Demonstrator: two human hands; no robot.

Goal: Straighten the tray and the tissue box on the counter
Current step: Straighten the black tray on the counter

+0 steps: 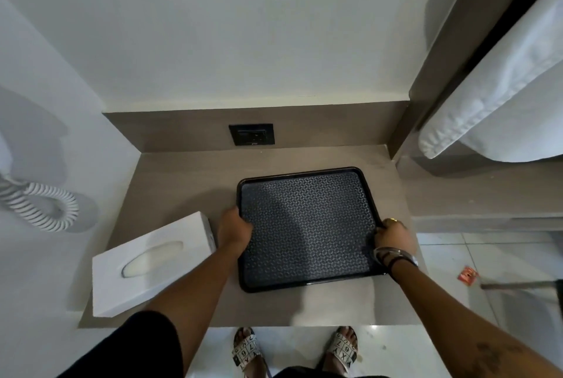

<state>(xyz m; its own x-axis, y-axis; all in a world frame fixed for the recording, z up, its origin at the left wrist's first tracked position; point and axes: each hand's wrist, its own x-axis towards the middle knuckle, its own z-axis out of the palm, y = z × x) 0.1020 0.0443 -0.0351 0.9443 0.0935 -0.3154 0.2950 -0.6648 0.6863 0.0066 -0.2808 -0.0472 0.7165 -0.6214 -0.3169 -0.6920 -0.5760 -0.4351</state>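
A black rectangular tray (pixel 307 195) with a patterned non-slip surface lies on the brown counter (pixel 182 176), slightly turned against the counter's edges. My left hand (pixel 233 230) grips its left rim and my right hand (pixel 393 234) grips its right rim. A white tissue box (pixel 152 262) sits at the counter's front left, angled, close to my left forearm, with a tissue showing in its oval slot.
A black wall socket (pixel 251 134) is set in the back panel. A coiled white cord (pixel 45 207) hangs on the left wall. White bedding (pixel 502 97) hangs at the right. A red wrapper (pixel 467 275) lies on the tiled floor.
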